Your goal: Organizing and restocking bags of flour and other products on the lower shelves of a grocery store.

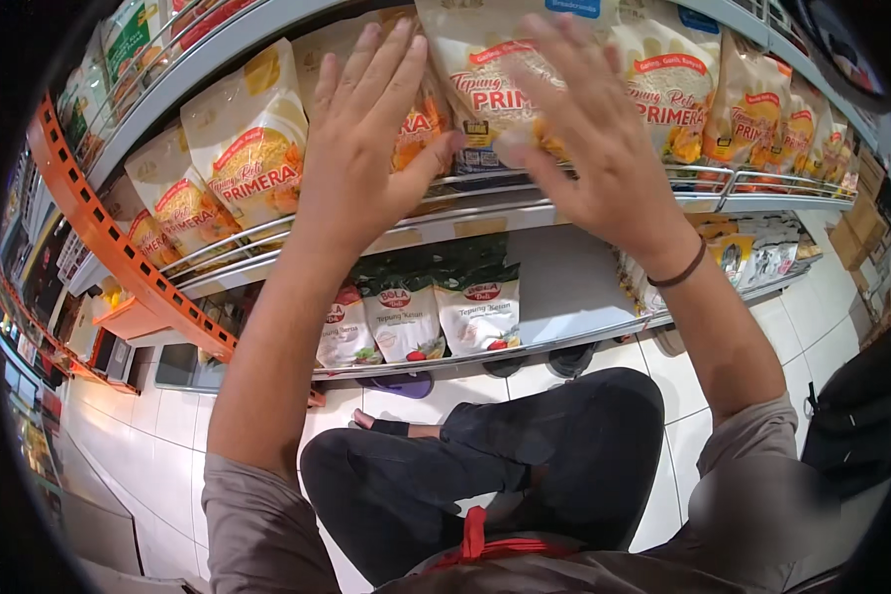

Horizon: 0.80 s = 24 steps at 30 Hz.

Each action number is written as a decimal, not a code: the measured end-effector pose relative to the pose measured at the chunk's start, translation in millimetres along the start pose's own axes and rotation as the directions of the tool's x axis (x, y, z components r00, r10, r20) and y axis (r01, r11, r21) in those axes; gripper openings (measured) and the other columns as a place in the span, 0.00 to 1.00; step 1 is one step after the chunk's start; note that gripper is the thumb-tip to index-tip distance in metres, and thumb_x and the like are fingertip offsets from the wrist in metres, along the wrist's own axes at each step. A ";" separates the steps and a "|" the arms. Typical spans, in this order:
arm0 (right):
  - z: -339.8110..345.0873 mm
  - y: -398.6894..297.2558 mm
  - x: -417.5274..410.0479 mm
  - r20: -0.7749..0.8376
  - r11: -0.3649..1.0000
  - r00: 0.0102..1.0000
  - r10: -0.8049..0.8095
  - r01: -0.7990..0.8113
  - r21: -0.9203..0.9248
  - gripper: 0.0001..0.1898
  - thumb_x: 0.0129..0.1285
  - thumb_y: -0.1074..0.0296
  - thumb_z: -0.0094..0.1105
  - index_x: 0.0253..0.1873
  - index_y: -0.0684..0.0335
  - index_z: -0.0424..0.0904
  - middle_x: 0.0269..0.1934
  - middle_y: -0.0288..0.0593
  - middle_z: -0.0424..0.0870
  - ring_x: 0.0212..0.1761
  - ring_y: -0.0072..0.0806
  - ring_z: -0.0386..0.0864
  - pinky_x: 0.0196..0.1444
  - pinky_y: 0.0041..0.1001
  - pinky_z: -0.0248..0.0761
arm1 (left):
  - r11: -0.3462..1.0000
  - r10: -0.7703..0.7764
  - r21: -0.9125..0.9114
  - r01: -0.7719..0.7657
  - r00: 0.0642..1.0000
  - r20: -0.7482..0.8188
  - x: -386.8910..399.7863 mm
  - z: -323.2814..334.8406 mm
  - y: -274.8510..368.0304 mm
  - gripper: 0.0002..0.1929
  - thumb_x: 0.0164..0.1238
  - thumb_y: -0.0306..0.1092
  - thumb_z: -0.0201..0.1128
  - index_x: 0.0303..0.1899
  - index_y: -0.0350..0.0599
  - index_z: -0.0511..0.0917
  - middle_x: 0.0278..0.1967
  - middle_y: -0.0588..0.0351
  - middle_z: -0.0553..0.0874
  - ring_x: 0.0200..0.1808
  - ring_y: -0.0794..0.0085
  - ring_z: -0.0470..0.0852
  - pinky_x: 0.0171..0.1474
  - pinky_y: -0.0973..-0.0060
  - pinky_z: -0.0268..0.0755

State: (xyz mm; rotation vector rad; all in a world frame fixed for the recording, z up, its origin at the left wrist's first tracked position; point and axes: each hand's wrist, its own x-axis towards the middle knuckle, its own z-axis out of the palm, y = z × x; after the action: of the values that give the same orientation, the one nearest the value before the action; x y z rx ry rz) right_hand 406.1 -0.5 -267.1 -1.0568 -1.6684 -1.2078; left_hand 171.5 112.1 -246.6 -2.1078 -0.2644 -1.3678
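Both my hands are raised before a wire-fronted shelf of clear-windowed breadcrumb bags. My left hand (367,141), palm down with fingers spread, covers part of a Primera bag (412,130). My right hand (601,148), slightly blurred, is spread over the right part of a larger breadcrumb bag (490,89). Nothing is gripped in either hand; whether the fingertips touch the bags I cannot tell. More Primera bags stand to the left (249,156) and right (668,96). On the shelf below, white and green Bola Deli flour bags (479,312) stand side by side.
A wire rail (482,178) runs along the shelf's front edge. An orange perforated upright (119,230) stands at the left. Below are my crossed legs (564,438), a purple sandal (401,384) and a tiled floor (156,438). A black bag (857,416) lies at the right.
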 end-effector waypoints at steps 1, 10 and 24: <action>2.5 -1.8 4.0 0.048 0.999 0.998 -0.034 0.036 -0.035 0.31 0.79 0.51 0.60 0.83 0.46 0.72 0.87 0.36 0.65 0.90 0.38 0.59 0.91 0.45 0.45 | 1.000 -0.007 0.022 0.006 0.999 0.053 -0.9 -0.4 -0.7 0.37 0.76 0.55 0.67 0.78 0.42 0.75 0.82 0.51 0.75 0.87 0.61 0.64 0.87 0.53 0.47; -3.6 -5.4 6.2 0.206 0.979 0.975 -0.083 0.118 -0.167 0.36 0.76 0.43 0.61 0.85 0.45 0.69 0.87 0.29 0.66 0.88 0.33 0.62 0.91 0.40 0.44 | 0.999 -0.039 0.032 0.033 0.982 0.186 3.6 2.8 -1.3 0.42 0.78 0.61 0.64 0.82 0.44 0.70 0.79 0.50 0.78 0.79 0.53 0.76 0.79 0.53 0.59; -18.5 5.6 -0.1 0.282 0.955 0.955 -0.090 0.163 -0.248 0.35 0.76 0.45 0.61 0.84 0.45 0.70 0.86 0.30 0.67 0.87 0.33 0.63 0.91 0.39 0.42 | 0.988 -0.125 0.135 0.076 0.905 0.407 21.5 -8.5 16.8 0.43 0.79 0.63 0.62 0.85 0.47 0.66 0.81 0.53 0.75 0.82 0.56 0.71 0.82 0.49 0.55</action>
State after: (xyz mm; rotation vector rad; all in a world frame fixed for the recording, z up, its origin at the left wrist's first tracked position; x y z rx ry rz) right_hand 413.8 -17.3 -261.5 -1.3457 -1.8371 -1.4594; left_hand 182.7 90.5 -231.7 -2.2941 -0.6190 -0.9156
